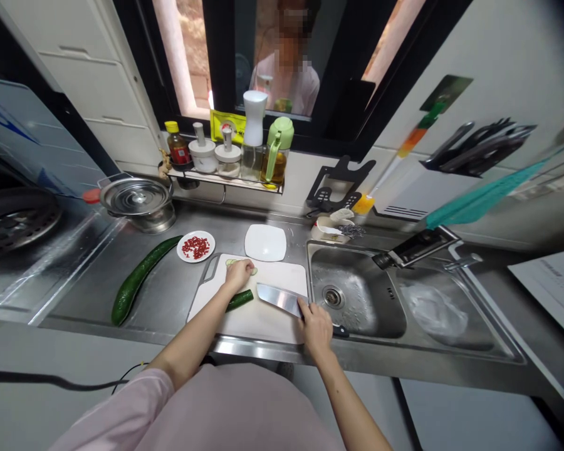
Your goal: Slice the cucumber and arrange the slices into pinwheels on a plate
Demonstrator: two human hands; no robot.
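1. Left hand [239, 275] is curling its fingers over slices [254, 271] near the board's [272, 329] far edge; can't tell if gripping.
2. Right hand [316, 326] is holding the knife [279, 299], blade pointing left over the board.
3. Cut cucumber [240, 300] is lying on the board, left of the blade.
4. Whole cucumber [138, 275] is lying left of the board.

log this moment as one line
left hand: at cucumber slices | right hand: holding knife | cutting board: cucumber piece on it | long cucumber: on counter
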